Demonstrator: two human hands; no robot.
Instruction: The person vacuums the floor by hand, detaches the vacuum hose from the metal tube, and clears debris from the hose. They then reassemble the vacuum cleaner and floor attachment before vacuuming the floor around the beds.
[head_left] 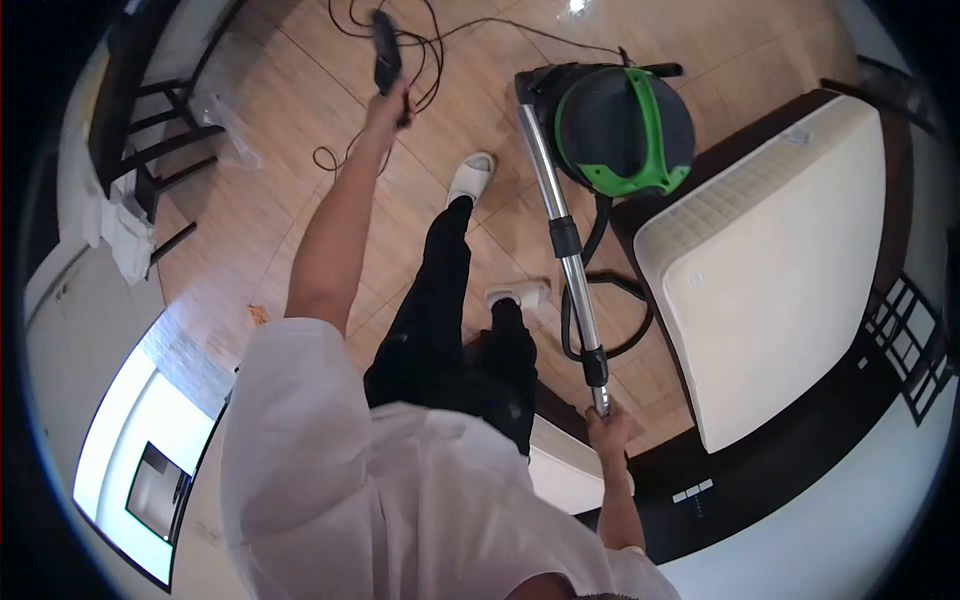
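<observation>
My left hand (pixel 388 105) reaches out over the floor, closed around a long, flat black piece (pixel 386 55), slightly blurred, whose exact kind I cannot tell. Low on the right, my right hand (pixel 608 430) grips the near end of a metal vacuum tube (pixel 578 285) with black collars. The tube slants away toward a canister vacuum cleaner (pixel 625 130), dark grey with a green handle and trim, which stands on the floor. A black hose (pixel 635 345) loops beside the tube.
A black cord (pixel 437 75) lies coiled near my left hand and runs to the vacuum. On the right is a white mattress (pixel 780 270) on a dark bed frame. A dark chair (pixel 165 135) with white cloth stands at left. My slippered feet (pixel 472 178) are between.
</observation>
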